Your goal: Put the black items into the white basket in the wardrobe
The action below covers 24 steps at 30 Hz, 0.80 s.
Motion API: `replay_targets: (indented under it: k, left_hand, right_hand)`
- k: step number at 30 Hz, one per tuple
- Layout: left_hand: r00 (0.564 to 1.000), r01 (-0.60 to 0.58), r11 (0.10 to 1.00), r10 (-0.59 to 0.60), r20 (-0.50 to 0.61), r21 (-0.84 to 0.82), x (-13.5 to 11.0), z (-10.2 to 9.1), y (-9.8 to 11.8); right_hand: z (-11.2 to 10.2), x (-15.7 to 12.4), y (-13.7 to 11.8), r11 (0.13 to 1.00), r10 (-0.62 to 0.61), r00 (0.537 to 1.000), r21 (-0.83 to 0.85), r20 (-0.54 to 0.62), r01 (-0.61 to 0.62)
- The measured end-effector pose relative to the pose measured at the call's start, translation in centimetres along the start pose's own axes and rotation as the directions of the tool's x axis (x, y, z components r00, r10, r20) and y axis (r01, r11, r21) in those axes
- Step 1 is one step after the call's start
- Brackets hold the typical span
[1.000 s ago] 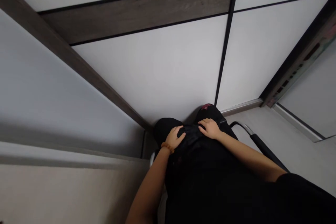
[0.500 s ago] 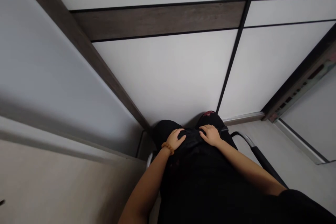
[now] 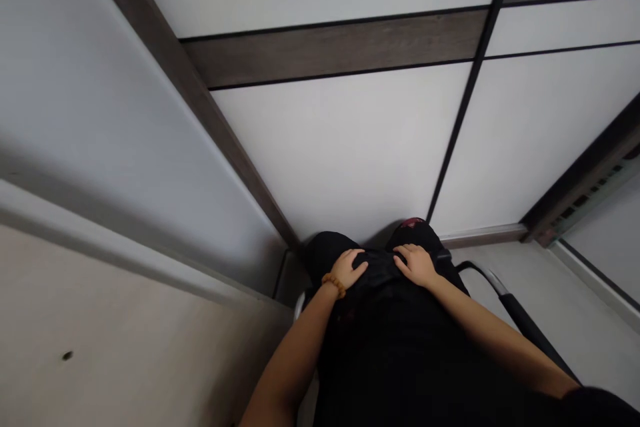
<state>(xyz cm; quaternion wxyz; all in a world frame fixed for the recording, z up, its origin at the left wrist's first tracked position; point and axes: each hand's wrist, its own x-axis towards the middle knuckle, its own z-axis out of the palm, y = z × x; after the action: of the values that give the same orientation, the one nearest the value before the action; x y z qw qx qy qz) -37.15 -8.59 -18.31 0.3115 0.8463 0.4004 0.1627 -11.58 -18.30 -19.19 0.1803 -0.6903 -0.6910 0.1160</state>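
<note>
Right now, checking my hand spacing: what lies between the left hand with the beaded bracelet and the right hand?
Bunched black fabric lies between the left hand and the right hand, as the head view shows.

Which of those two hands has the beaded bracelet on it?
The left hand: an orange bead bracelet circles its wrist, while the right hand has a bare wrist.

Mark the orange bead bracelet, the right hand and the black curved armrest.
Orange bead bracelet (image 3: 334, 285): head view, on the beads across the wrist.
Bare right hand (image 3: 415, 265): head view, on the back of the hand.
Black curved armrest (image 3: 525, 320): head view, on its dark strip.
</note>
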Motion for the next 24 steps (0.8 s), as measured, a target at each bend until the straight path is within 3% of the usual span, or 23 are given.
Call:
replay_targets:
  k: [6,13,16,19,22,24]
  left_hand:
    - [0.999,0.036,0.999,-0.036,-0.004,0.018,-1.3,1.3,1.3]
    - [0.992,0.123,0.992,-0.123,0.033,-0.003,-1.4,3.4,-1.6]
    - [0.988,0.153,0.988,-0.152,0.036,-0.03,-1.4,3.1,-2.0]
    - [0.983,0.178,0.984,-0.177,0.038,-0.019,-1.2,2.4,-2.1]
    - [0.983,0.179,0.984,-0.179,0.037,-0.007,-1.0,1.7,-2.6]
    - [0.984,0.175,0.984,-0.175,0.034,0.006,-1.0,1.1,-3.3]
  right_hand:
    - [1.5,-1.1,1.3,0.986,-0.053,0.99,0.149,-0.134,0.073]
    - [9.8,-0.1,6.7,0.942,-0.028,0.969,0.318,-0.247,0.108]
    - [10.8,0.7,6.9,0.95,-0.025,0.971,0.296,-0.238,0.097]
    - [7.8,4.0,5.0,0.975,-0.043,0.965,0.198,-0.259,0.097]
    - [0.8,10.0,0.6,0.991,-0.111,0.91,0.025,-0.399,0.132]
    - [-4.8,14.8,-3.0,0.984,-0.176,0.899,-0.07,-0.401,0.162]
